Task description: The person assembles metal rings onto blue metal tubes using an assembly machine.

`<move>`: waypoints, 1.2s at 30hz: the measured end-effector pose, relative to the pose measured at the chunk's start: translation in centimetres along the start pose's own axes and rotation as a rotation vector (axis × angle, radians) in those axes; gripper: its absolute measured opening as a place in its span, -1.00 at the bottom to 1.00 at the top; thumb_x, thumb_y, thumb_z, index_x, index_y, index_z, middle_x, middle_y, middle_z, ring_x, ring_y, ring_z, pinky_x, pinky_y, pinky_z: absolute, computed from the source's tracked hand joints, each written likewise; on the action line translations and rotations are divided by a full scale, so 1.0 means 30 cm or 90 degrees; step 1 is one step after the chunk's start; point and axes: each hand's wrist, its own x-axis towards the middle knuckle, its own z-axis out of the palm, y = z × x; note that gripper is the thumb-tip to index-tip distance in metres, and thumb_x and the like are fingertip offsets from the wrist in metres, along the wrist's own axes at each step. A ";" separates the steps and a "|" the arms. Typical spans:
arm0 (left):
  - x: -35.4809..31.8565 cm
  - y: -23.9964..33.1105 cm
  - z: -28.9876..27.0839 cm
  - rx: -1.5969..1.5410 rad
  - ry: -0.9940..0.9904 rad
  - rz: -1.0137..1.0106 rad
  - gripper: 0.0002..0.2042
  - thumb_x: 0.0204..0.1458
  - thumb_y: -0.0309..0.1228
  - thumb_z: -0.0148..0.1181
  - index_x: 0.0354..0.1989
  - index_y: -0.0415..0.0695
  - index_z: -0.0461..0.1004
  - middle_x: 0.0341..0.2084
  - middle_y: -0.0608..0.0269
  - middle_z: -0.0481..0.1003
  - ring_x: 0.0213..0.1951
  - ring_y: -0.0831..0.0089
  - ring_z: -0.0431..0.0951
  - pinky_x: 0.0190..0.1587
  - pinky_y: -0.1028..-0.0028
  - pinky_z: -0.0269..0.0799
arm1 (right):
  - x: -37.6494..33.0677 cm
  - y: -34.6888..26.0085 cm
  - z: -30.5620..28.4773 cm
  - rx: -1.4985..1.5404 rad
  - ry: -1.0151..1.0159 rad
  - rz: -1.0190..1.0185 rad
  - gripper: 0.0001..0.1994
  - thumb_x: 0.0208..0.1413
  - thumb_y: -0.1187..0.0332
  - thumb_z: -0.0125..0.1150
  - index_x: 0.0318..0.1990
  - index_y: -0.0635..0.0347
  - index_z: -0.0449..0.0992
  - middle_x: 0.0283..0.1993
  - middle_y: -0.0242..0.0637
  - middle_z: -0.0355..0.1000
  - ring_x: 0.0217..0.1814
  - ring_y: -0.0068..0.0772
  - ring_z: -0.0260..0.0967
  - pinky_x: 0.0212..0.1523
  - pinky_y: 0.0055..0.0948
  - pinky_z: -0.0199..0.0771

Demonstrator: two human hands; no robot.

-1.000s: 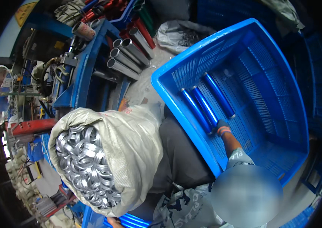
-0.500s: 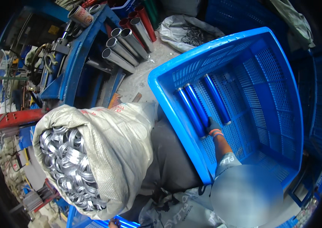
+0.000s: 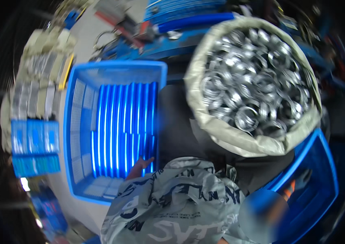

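Note:
Inside the left blue crate (image 3: 117,65) lie rows of shiny blue metal tubes (image 3: 117,130), side by side in two ends-on groups. My bare left hand (image 3: 143,163) is at the crate's near right corner, touching or just over the tubes, thumb and fingers apart. At the lower right, my right hand (image 3: 302,179), in a grey glove with an orange cuff, is inside another blue crate (image 3: 330,162). Its fingers look spread and no tube shows in it, though motion blurs the picture. Between the crates stands a whitish woven sack (image 3: 207,126) full of silvery metal rings (image 3: 258,81).
Beyond the sack, a long blue tube (image 3: 199,22) lies by a blue bench frame (image 3: 168,44). A red-and-grey metal fixture (image 3: 123,24) stands at the back. Stacked blue packages (image 3: 35,136) and pale bundles (image 3: 38,97) line the far left. My dark-clad leg (image 3: 176,118) is between left crate and sack.
My view has swung left, bringing the tube-filled crate into sight. My right hand, earlier on a blue tube in the right crate, now shows no tube. My left hand now reaches into the left crate.

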 end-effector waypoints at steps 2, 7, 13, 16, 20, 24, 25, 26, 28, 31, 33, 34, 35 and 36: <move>-0.008 -0.195 0.026 -0.018 0.016 -0.028 0.25 0.15 0.48 0.43 0.63 -0.50 0.27 0.53 -0.55 0.39 0.62 -0.24 0.38 0.61 -0.02 0.39 | -0.082 -0.407 0.073 0.352 -0.028 0.091 -0.56 0.60 0.31 0.36 0.45 0.41 0.63 0.40 0.05 0.67 0.35 -0.14 0.71 0.39 -0.24 0.77; -0.043 -0.242 0.262 -0.064 0.102 0.014 -0.09 0.14 0.13 0.60 0.48 -0.35 0.49 0.36 -0.45 0.58 0.42 -0.26 0.61 0.46 -0.07 0.57 | 0.009 -1.079 -0.015 0.456 -0.251 -0.218 -0.55 0.69 0.43 0.13 0.56 0.51 0.46 0.54 0.07 0.55 0.50 -0.10 0.60 0.60 -0.13 0.58; -0.075 -0.178 0.211 -0.142 0.166 -0.038 -0.11 0.03 -0.08 0.67 0.52 -0.25 0.49 0.42 -0.28 0.57 0.46 -0.10 0.60 0.47 0.02 0.59 | -0.394 -1.885 -0.070 0.132 -0.605 -0.763 -0.35 0.43 0.48 0.27 0.65 0.32 0.40 0.70 0.09 0.38 0.75 0.13 0.30 0.75 0.04 0.21; -0.067 -0.183 0.161 -0.027 0.142 -0.044 -0.13 -0.03 -0.07 0.67 0.46 -0.24 0.54 0.40 -0.22 0.58 0.45 -0.08 0.61 0.48 0.02 0.58 | -0.476 -1.980 -0.017 0.016 -0.613 -0.872 -0.18 0.26 0.43 0.40 0.70 0.25 0.32 0.73 0.14 0.30 0.78 0.31 0.20 0.77 0.18 0.15; -0.049 -0.271 0.150 -0.119 0.144 0.028 -0.10 -0.12 -0.04 0.67 0.41 -0.29 0.54 0.31 -0.42 0.57 0.36 -0.32 0.62 0.43 -0.08 0.59 | -0.458 -1.958 0.046 0.034 -0.621 -0.889 -0.19 0.04 0.48 0.57 0.53 0.25 0.49 0.55 0.07 0.50 0.70 0.36 0.31 0.69 0.23 0.29; -0.023 -0.253 -0.016 -0.377 0.203 0.212 -0.01 -0.14 -0.11 0.67 0.50 -0.36 0.46 0.36 -0.41 0.59 0.38 -0.20 0.64 0.45 0.06 0.56 | -0.481 -1.985 0.071 -0.061 -0.505 -0.848 -0.12 -0.03 0.41 0.54 0.57 0.19 0.48 0.51 0.06 0.53 0.58 0.31 0.40 0.60 0.23 0.37; -0.010 -0.157 -0.112 -0.413 0.251 0.254 -0.04 -0.11 -0.11 0.68 0.49 -0.36 0.46 0.34 -0.39 0.60 0.38 -0.18 0.64 0.45 0.08 0.55 | -0.471 -1.962 0.069 -0.100 -0.466 -0.857 -0.12 -0.09 0.42 0.53 0.53 0.17 0.50 0.51 0.05 0.53 0.58 0.31 0.40 0.60 0.22 0.37; -0.016 -0.037 -0.213 -0.446 0.278 0.300 -0.06 -0.08 -0.11 0.68 0.47 -0.37 0.47 0.33 -0.36 0.61 0.37 -0.16 0.65 0.45 0.09 0.54 | -0.471 -1.957 0.062 -0.086 -0.395 -0.882 -0.18 -0.14 0.40 0.54 0.44 0.18 0.57 0.47 0.05 0.54 0.57 0.33 0.41 0.58 0.24 0.38; -0.060 0.241 -0.441 -0.387 0.415 0.304 -0.09 -0.01 -0.10 0.71 0.46 -0.38 0.48 0.27 -0.31 0.65 0.35 -0.09 0.66 0.45 0.08 0.53 | -0.457 -1.960 0.081 -0.068 -0.428 -0.824 -0.38 -0.23 0.33 0.56 0.14 0.16 0.69 0.32 0.02 0.55 0.47 0.31 0.44 0.47 0.23 0.45; -0.402 0.559 -0.836 -0.470 0.386 0.484 -0.19 0.04 -0.23 0.74 0.42 -0.35 0.49 0.19 -0.21 0.72 0.21 0.05 0.77 0.29 0.13 0.64 | -0.438 -1.971 0.072 -0.048 -0.415 -0.829 -0.45 -0.13 0.27 0.55 0.12 0.16 0.68 0.33 0.05 0.56 0.47 0.28 0.47 0.44 0.21 0.49; -0.570 0.695 -0.987 -0.417 0.458 0.630 -0.24 0.03 -0.28 0.73 0.39 -0.30 0.52 0.10 -0.17 0.75 0.14 -0.01 0.81 0.21 0.13 0.67 | -0.426 -1.949 0.092 -0.051 -0.384 -0.820 -0.49 -0.04 0.28 0.54 0.13 0.15 0.67 0.42 0.04 0.56 0.42 0.25 0.54 0.39 0.16 0.56; -0.705 0.779 -1.046 -0.346 0.501 0.670 -0.27 0.02 -0.30 0.72 0.37 -0.27 0.54 0.05 -0.16 0.77 0.11 -0.06 0.82 0.19 0.11 0.68 | -0.416 -1.942 0.075 -0.070 -0.395 -0.782 -0.51 0.01 0.29 0.54 0.14 0.15 0.66 0.47 0.04 0.56 0.38 0.22 0.60 0.35 0.13 0.61; -0.800 0.846 -1.083 -0.293 0.521 0.726 -0.29 0.00 -0.32 0.71 0.34 -0.26 0.56 0.05 -0.17 0.76 0.09 -0.13 0.80 0.18 0.09 0.68 | -0.412 -1.956 0.036 -0.005 -0.398 -0.713 -0.54 0.05 0.30 0.55 0.13 0.15 0.67 0.49 0.03 0.57 0.31 0.22 0.65 0.29 0.11 0.67; -0.887 0.902 -1.108 -0.239 0.544 0.778 -0.31 -0.02 -0.34 0.70 0.32 -0.25 0.57 0.04 -0.19 0.75 0.07 -0.20 0.79 0.17 0.07 0.69 | -0.417 -1.973 0.000 0.063 -0.402 -0.646 -0.58 0.09 0.32 0.55 0.12 0.15 0.68 0.50 0.02 0.59 0.24 0.22 0.70 0.22 0.08 0.72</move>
